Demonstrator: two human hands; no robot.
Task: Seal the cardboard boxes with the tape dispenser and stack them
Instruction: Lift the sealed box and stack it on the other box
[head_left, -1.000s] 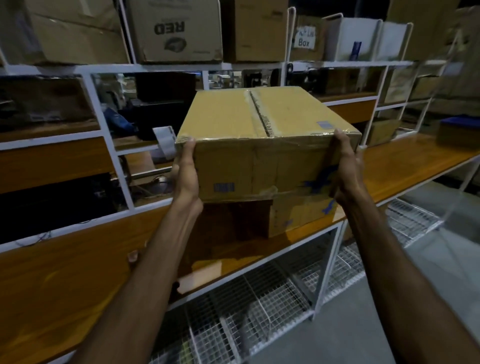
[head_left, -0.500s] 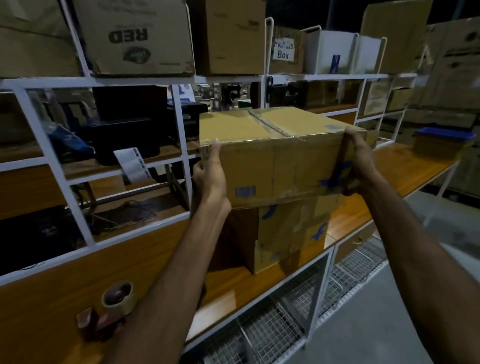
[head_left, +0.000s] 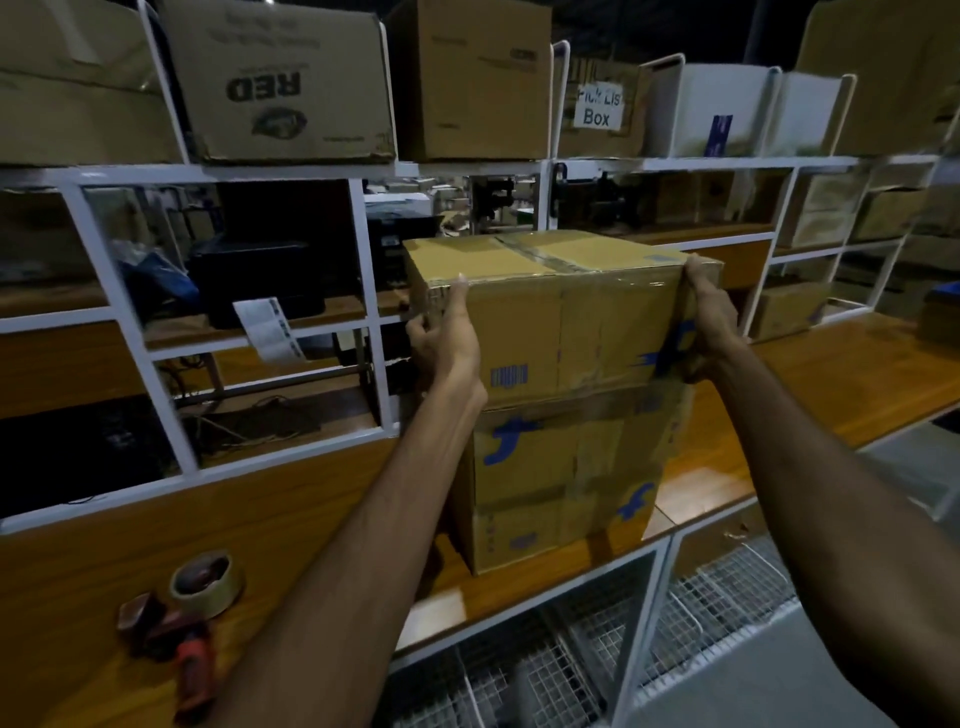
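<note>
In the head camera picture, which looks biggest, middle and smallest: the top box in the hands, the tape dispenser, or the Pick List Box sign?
1. Top box, held by the left hand and right hand.
2. Tape dispenser, though it lies nearer the camera.
3. Pick List Box sign, farther back, so really unsure.

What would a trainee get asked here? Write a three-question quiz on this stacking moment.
1. True or false: the top cardboard box has tape along its top seam.
2. Multiple choice: the tape dispenser is A) in the left hand, B) lying on the wooden bench, C) on the top box.
3. Fill in: the right hand holds the top box at its ____ side.

Key
1. True. Clear tape runs along the seam.
2. B. It lies left of the bottom box, in neither hand.
3. Right. The left hand holds the opposite side.
</note>
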